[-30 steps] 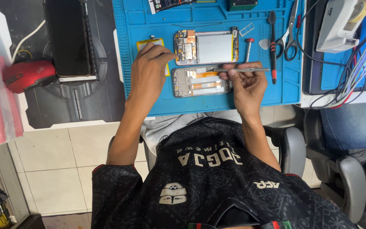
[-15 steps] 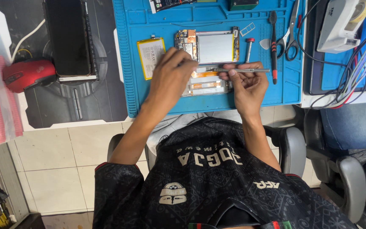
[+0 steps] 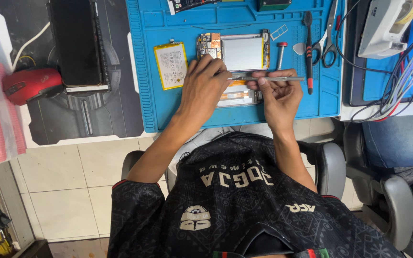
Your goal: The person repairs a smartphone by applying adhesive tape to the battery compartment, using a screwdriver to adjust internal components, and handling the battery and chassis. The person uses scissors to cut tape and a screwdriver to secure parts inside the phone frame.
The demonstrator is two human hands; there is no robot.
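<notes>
I had my right hand (image 3: 277,95) pinched around a slim metal tool (image 3: 268,78), thumb and forefinger closed on its shaft near the middle, so that it lay level and crosswise above the opened phone body (image 3: 237,95). That level grip looked meant to keep the tip, which pointed toward my left hand (image 3: 205,86), steady over the small parts. The left hand lay curled on the near end of the phone body, fingers (image 3: 211,64) bent down onto it; I judged it was pinning the piece flat, though I could not tell whether those fingers gripped anything small beneath them.

The phone body sat on the blue mat (image 3: 149,95) on the worktop, just below a second phone frame (image 3: 235,50) with a silver plate, the two nearly touching. A yellow-edged battery (image 3: 170,64) lay apart to the left, likely set aside out of the way. To the right a red-capped driver bit (image 3: 281,53), a dark-handled screwdriver (image 3: 308,48) and scissors (image 3: 328,43) lay side by side, within easy reach of the tool hand. Off the mat to the left lay a dark tablet (image 3: 75,43) and a red mouse (image 3: 29,83).
</notes>
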